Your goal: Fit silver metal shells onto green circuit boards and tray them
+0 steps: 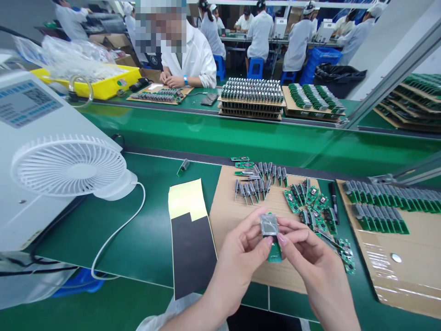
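Note:
Both hands hold one small green circuit board (274,253) with a square grey display (269,225) on it, above a cardboard sheet (223,207). My left hand (241,250) pinches it from the left, thumb at the display's lower edge. My right hand (308,253) grips its right side with thumb and fingertips. Behind the hands, boards with grey displays (253,189) stand in rows on the cardboard. To the right lies a loose pile of green boards (312,202), partly hidden by my right hand.
A white fan (82,170) with a cable stands at the left. A black and yellow sheet (193,248) lies left of the cardboard. At the right, another cardboard (409,276) carries rows of boards and a round metal disc (396,258). A person sits across the partition.

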A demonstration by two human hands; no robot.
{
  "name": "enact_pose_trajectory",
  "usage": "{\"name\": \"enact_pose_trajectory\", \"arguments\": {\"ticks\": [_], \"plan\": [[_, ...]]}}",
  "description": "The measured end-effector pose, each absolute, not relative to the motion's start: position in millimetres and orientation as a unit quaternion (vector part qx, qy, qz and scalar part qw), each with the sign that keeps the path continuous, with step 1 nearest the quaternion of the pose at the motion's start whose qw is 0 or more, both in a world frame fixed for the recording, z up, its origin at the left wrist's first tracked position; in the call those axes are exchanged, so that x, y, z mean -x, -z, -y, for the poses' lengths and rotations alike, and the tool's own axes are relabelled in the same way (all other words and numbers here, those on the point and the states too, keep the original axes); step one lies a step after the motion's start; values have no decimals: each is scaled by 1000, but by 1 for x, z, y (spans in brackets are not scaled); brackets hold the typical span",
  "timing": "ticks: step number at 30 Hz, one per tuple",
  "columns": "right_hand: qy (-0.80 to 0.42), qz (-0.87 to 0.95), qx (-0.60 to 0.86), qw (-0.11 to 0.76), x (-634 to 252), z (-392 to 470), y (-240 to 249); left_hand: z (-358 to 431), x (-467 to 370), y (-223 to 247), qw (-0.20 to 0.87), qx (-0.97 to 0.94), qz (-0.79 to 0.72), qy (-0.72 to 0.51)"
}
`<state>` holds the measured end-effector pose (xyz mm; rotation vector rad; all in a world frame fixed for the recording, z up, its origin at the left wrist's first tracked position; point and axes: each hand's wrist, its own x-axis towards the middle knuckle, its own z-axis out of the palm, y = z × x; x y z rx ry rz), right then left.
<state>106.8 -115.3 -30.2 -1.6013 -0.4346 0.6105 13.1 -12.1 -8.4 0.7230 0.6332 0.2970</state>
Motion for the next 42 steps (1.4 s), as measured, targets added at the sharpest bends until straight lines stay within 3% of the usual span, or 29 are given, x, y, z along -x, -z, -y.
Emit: {"name": "enact_pose_trajectory", "arguments": {"ticks": [12,17,19,24,32,42], "plan": [[-176,292,727,596,-102,121,49,15,-13,11,877,-344,-298,-156],[-91,254,733,624,-93,118,44,16,-15,13,873,-343,-293,-183],[-107,231,749,611,-94,120,42,14,-15,13,865,-346,-301,-206],[-275,268,739,554,-102,128,46,10,-13,11,855,-361,-304,-216],[-104,326,776,530,-102,117,37,11,-15,7,860,-359,-303,-200],[-216,297,755,543,-110,117,31,13,-15,9,865,-350,-297,-200]]}}
